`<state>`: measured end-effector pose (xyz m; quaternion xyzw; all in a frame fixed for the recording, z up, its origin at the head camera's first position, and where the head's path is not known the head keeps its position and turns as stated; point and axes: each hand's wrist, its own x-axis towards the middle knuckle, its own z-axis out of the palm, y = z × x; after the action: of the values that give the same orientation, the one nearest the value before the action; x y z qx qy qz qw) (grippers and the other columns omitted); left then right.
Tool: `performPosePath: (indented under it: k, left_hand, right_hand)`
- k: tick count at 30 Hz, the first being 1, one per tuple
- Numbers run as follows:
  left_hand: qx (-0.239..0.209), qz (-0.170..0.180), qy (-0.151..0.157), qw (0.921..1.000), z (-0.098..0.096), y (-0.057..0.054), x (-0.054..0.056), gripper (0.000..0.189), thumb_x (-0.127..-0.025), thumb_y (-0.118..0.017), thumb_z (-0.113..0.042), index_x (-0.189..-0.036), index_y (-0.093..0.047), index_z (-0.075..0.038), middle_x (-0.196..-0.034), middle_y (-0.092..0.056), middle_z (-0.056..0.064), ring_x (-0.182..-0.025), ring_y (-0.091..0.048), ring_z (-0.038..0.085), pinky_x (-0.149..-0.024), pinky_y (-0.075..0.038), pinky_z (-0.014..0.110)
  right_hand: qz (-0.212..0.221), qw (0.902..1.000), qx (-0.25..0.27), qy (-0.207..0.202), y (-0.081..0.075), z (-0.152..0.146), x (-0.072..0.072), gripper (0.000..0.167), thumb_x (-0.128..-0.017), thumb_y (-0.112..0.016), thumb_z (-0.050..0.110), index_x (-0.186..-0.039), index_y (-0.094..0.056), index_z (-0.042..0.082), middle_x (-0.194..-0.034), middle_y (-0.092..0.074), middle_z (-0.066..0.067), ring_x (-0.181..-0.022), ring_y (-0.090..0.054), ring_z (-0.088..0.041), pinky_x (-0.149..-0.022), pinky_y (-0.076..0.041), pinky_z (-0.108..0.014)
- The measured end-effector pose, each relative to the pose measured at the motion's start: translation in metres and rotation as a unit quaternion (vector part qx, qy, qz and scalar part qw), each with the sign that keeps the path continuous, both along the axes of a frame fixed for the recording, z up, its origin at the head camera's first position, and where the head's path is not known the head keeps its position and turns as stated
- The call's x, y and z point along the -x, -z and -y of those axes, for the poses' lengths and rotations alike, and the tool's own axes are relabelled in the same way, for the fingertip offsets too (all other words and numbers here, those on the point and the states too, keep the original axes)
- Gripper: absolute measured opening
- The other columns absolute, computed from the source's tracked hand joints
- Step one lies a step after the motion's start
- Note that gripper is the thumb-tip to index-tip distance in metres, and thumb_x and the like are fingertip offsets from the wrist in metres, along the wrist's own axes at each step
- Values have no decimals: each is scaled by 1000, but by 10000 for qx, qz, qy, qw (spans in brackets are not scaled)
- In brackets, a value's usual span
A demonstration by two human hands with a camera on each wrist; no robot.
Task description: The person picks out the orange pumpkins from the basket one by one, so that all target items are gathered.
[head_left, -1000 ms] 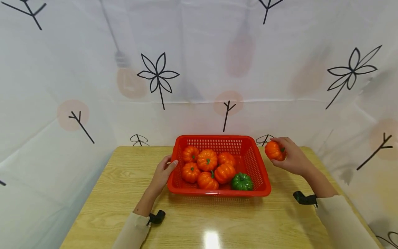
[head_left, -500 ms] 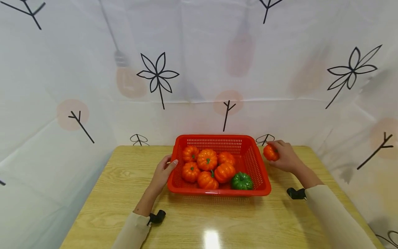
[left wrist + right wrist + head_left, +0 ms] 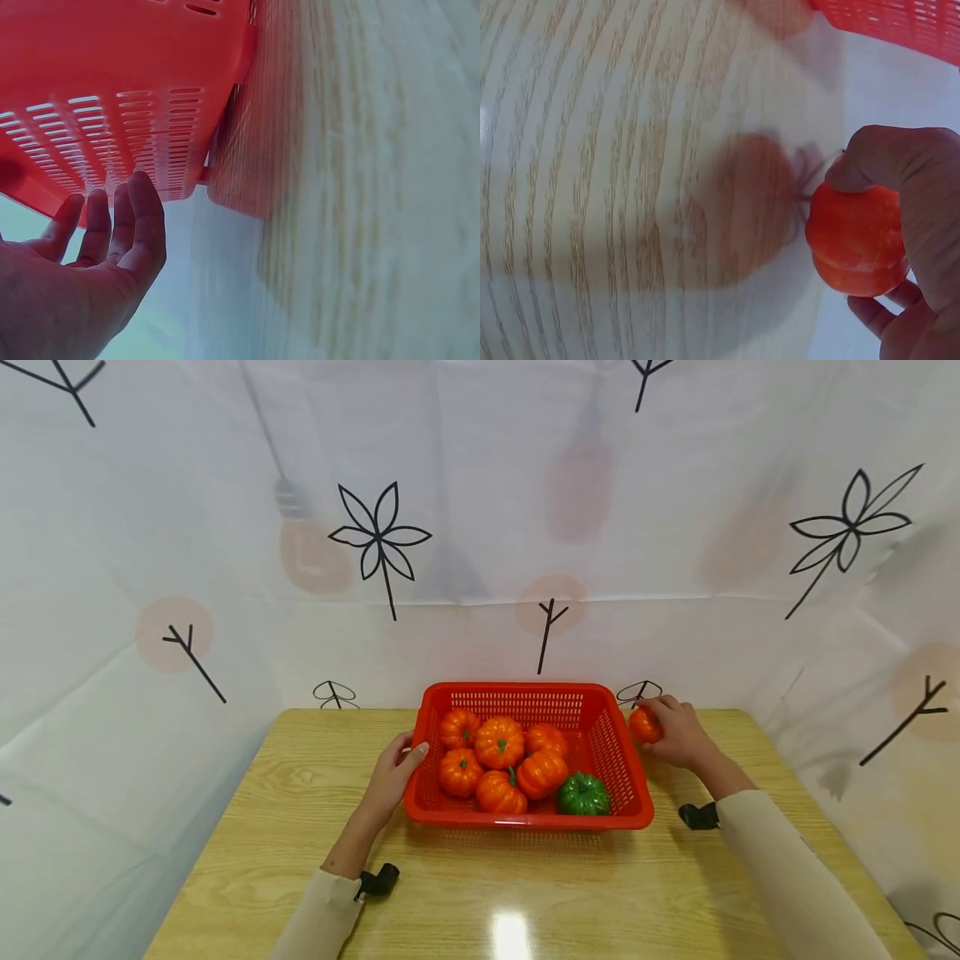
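Observation:
My right hand point(image 3: 678, 735) grips a small orange toy pumpkin point(image 3: 855, 236) just right of the red plastic basket point(image 3: 528, 820). In the right wrist view the pumpkin is above the table, thumb on one side, fingers curling round the other and partly hiding it. At the basket's left side is my left hand point(image 3: 392, 777), its thumb over the rim and its fingers along the outer wall. The left wrist view shows those fingers bent against the slotted wall. Inside the basket lie several orange pumpkins point(image 3: 500, 743) and one green pumpkin point(image 3: 583, 795) at the front right.
The basket stands on a light wooden table point(image 3: 450, 893) whose glossy top mirrors it. Behind and at both sides hangs a white patterned cloth point(image 3: 480, 527). A black wrist camera point(image 3: 378, 881) sits at the left sleeve, another black camera point(image 3: 699, 816) at the right.
My right hand has moved left and slightly inward with the orange pumpkin, now close beside the basket's right rim. The left hand has stayed on the left rim.

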<state>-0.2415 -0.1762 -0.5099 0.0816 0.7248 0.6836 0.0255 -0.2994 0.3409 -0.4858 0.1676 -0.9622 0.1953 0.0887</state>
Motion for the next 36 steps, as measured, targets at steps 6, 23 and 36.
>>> performPosePath:
  k: [6, 23, 36]
  left_hand:
    - [-81, -8, 46, 10000, 1, 0, -1, 51, -109, -61, -36, -152, -52, -10, -144, -55, 20, -124, -63, 41, -93, -62, 41]
    - [-97, -31, -4, 9999, 0, -4, -1, 52, -109, -62, -35, -152, -52, -7, -144, -54, 24, -123, -63, 43, -92, -62, 40]
    - [-52, -51, 20, 10000, -2, -3, -1, 51, -110, -60, -33, -153, -51, -7, -144, -55, 22, -122, -64, 42, -89, -63, 38]
  right_hand:
    - [124, 9999, -16, 29, 0, 1, 1, 74, -75, -84, 8, -143, -54, -3, -138, -50, -35, -116, -47, -56, -93, -46, -69]
    - [504, 9987, 44, 115, 3, -1, 1, 74, -84, -85, 12, -148, -51, -2, -142, -47, -37, -120, -45, -57, -95, -50, -73]
    - [-257, 9985, 418, -226, -24, 8, -22, 72, -87, -80, 9, -150, -46, -4, -141, -47, -39, -125, -44, -62, -101, -38, -80]
